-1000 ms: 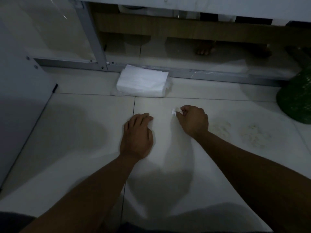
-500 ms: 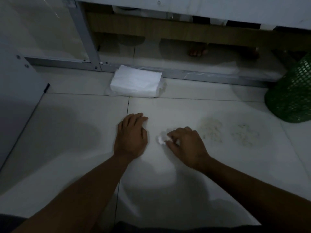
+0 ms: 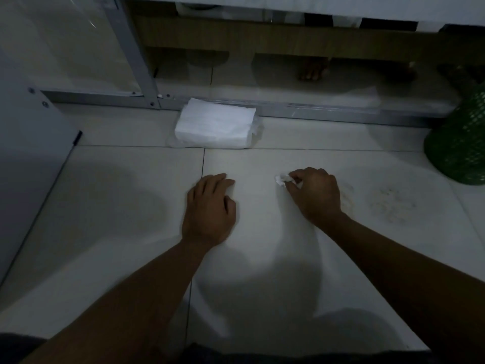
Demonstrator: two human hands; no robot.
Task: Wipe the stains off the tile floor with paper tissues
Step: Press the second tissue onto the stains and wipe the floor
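right hand: pinches a crumpled tissue against the tile floor.
left hand: flat, fingers spread, bracing.
stains: just right of the wiping hand (nearer arm).
tissue pack: ahead, untouched.

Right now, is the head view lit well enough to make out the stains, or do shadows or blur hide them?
Head view: dim overall, no strong blur; the stains show faintly as speckled patches right of the right hand, outside the arm shadows; the wadded tissue and tissue pack read bright; wide-angle bending at the edges, where the green basket is cut off.
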